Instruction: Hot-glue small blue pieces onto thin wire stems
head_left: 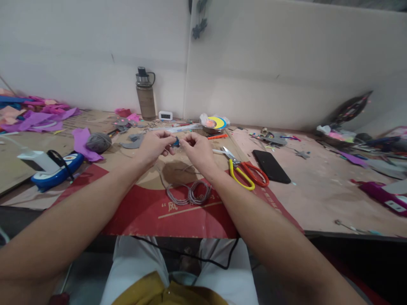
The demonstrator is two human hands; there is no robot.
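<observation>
Both hands meet above the cardboard at the middle of the table. My left hand (156,146) pinches a small dark blue piece (176,142), whose kind I cannot make out. Close beside it, my right hand (195,149) has its thumb and fingertips pressed together at the piece's right side; what they hold is too small to name. A thin grey cord (187,170) runs below the hands. Its looped bundle (189,194) lies on the red printed sheet (140,218) between my forearms. Scissors (243,169) with one yellow and one red handle lie right of my right wrist.
A black phone (271,166) lies beyond the scissors. A ball of grey yarn (98,142) and a blue power strip (59,171) are at left. Behind stand a water bottle (146,99), a small white clock (165,115) and a bowl (213,124). Purple felt scraps (43,120) pile far left.
</observation>
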